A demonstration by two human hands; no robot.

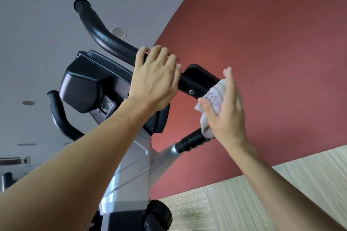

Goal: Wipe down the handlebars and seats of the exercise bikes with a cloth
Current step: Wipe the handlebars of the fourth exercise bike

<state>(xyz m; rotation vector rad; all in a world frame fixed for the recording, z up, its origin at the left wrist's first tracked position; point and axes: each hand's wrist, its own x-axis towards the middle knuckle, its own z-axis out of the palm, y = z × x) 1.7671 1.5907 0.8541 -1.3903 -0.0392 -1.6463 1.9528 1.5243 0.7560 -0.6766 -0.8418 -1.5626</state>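
1. Head view, centre of frame: our left hand (155,78) is curled over the black handlebar (112,43) where the padded bar meets the bracket. Fingers wrap the far side and hold it, most likely to steady the bike while the other hand wipes.
2. Right of centre: our right hand (225,107) grips a bunched grey-white cloth (214,97), thumb and fingers closed around it. The wad is pressed against the lower right end of the handlebar loop, touching the black bar. Bunching probably gives a thicker pad to wrap the tube.
3. Cloth also hangs down to the black grip section (191,139) at lower centre, which joins the silver frame (131,165).
4. Left of centre: console (84,84) seen from behind, apart from both hands. Second handlebar arm (58,116) at left edge is not touched.
5. Seat is not in view; we judge the handlebar step is in hand and the seat is yet to do.
6. Background: red wall (262,33) at upper right, grey ceiling (47,15) at upper left.
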